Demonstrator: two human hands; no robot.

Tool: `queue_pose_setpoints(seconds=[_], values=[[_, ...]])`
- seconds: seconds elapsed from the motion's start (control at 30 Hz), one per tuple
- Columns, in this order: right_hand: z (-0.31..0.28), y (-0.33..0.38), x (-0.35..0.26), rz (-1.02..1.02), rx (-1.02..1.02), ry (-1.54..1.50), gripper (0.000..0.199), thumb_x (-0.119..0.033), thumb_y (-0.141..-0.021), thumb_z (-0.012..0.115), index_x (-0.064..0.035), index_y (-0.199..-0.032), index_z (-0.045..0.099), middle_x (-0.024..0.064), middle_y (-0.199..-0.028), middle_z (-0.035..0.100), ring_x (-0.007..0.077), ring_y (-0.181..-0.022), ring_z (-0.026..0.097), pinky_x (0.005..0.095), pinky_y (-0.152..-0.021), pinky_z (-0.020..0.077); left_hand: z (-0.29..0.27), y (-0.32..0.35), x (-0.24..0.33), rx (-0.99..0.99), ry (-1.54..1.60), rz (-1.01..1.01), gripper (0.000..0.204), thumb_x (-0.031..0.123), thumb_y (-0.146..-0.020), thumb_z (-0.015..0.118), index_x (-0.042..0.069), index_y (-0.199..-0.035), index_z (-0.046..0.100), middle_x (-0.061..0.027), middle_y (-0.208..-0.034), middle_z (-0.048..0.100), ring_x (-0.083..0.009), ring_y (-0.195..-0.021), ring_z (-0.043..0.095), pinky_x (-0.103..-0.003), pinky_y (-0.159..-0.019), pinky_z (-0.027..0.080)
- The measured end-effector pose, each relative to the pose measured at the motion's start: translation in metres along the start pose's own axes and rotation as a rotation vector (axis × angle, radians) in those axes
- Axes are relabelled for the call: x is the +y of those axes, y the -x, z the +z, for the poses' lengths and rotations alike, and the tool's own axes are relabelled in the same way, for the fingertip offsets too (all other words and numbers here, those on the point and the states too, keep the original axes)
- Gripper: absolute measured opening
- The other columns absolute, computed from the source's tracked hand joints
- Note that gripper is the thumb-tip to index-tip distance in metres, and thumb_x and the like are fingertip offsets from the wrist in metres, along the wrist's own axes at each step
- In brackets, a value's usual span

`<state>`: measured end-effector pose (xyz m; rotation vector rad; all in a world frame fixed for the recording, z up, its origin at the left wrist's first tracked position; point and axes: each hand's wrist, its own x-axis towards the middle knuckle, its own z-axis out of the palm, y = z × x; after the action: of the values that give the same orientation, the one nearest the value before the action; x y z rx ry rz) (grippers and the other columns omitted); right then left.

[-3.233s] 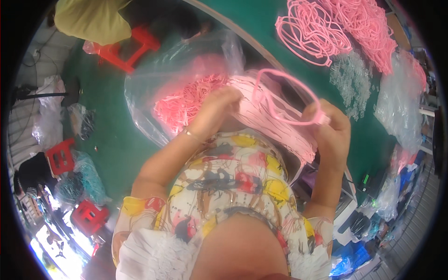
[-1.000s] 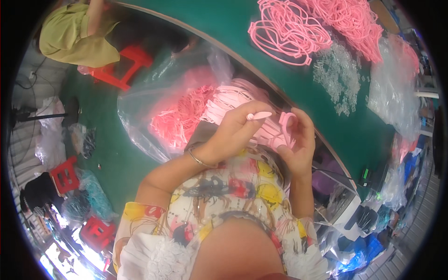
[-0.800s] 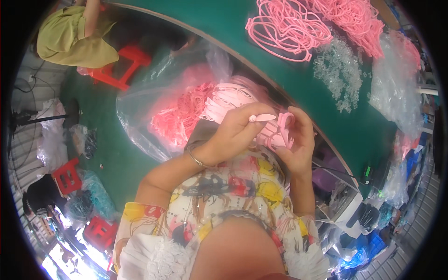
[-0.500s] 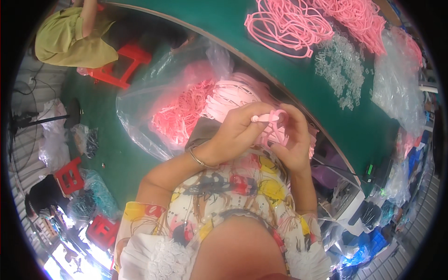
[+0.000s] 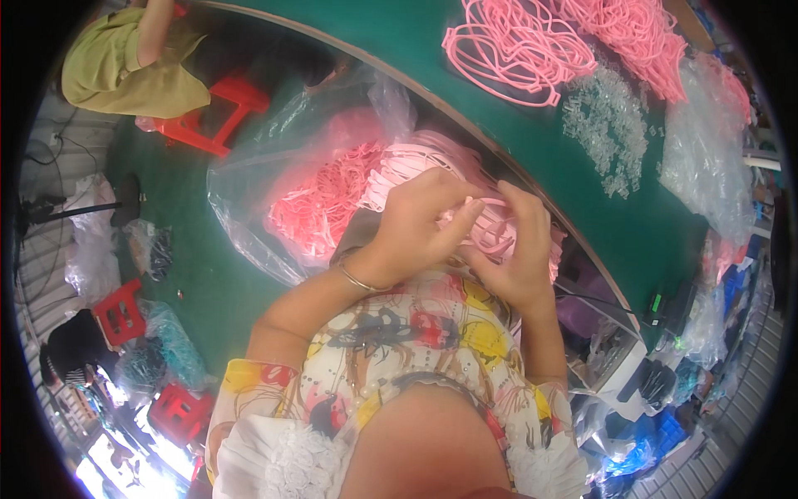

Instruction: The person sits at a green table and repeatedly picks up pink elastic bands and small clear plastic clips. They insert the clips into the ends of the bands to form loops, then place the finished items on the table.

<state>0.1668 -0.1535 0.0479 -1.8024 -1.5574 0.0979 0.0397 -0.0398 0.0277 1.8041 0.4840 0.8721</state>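
My left hand [image 5: 416,229] and my right hand [image 5: 515,249] are closed together on a bundle of pink plastic rings [image 5: 490,229] held over my lap, just below the edge of the green table [image 5: 532,158]. A thin bangle sits on my left wrist. Fingers of both hands pinch the pink strips between them. To the left, a large clear plastic bag [image 5: 283,191] holds many more pink rings [image 5: 320,204].
On the table lie a heap of loose pink rings [image 5: 532,46], a pile of small clear plastic pieces [image 5: 607,125] and clear bags [image 5: 706,141]. Another person in olive clothes [image 5: 125,62] sits by a red stool [image 5: 216,116]. More red stools and bags crowd the floor at left.
The open pink ring I held wide apart earlier is now gathered into the bundle; my hands have come together and lowered slightly toward my lap.
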Motion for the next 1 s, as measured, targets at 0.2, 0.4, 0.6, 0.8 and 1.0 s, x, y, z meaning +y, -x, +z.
queue_pose_setpoints(seconds=[0.2,0.4,0.6,0.8,1.0], values=[[0.015,-0.004,-0.008,0.081,0.018,-0.045,0.046,-0.012,-0.069,0.071,-0.0037,-0.111,0.054,0.0131,-0.087,0.057,0.0318,-0.076,0.057,0.0367,-0.066,0.0449,0.004,0.001,-0.001,-0.018,-0.181,0.078,0.012,0.005,-0.082,0.063,-0.004,-0.090,0.065,-0.0108,-0.081,0.061,-0.0188,-0.071,0.059,-0.030,-0.063,0.046],[-0.021,-0.014,-0.006,0.188,-0.185,-0.189,0.029,-0.008,-0.068,0.070,-0.0027,-0.094,0.058,0.0114,-0.078,0.054,0.0245,-0.068,0.055,0.0320,-0.060,0.0448,-0.014,-0.001,-0.015,-0.029,0.348,-0.231,0.015,0.013,-0.087,0.060,-0.002,-0.088,0.065,-0.0050,-0.089,0.061,-0.0108,-0.076,0.056,-0.025,-0.062,0.043],[-0.040,-0.008,0.008,0.184,-0.242,-0.252,0.034,-0.006,-0.063,0.073,-0.0019,-0.094,0.060,0.0065,-0.075,0.051,0.0160,-0.065,0.049,0.0282,-0.059,0.0405,-0.039,-0.013,0.005,-0.551,0.644,-0.775,0.020,0.021,-0.091,0.056,0.003,-0.086,0.065,0.0011,-0.078,0.060,-0.0042,-0.073,0.054,-0.021,-0.065,0.041],[-0.049,0.002,0.020,0.225,-0.299,-0.312,0.032,-0.009,-0.065,0.073,-0.0017,-0.094,0.061,0.0057,-0.074,0.052,0.0142,-0.065,0.048,0.0276,-0.060,0.0400,-0.029,-0.016,-0.003,-0.658,0.430,-0.594,0.019,0.020,-0.090,0.058,0.003,-0.082,0.064,0.0010,-0.075,0.062,-0.0060,-0.071,0.055,-0.023,-0.063,0.042],[-0.042,0.022,0.030,0.562,-0.294,-0.615,0.018,-0.013,-0.071,0.071,-0.0002,-0.081,0.064,0.0057,-0.069,0.052,0.0128,-0.064,0.048,0.0274,-0.059,0.0379,-0.020,-0.021,0.012,-0.670,0.100,-0.450,0.016,0.016,-0.087,0.061,0.001,-0.083,0.063,-0.0019,-0.073,0.062,-0.0083,-0.071,0.056,-0.026,-0.067,0.045]])
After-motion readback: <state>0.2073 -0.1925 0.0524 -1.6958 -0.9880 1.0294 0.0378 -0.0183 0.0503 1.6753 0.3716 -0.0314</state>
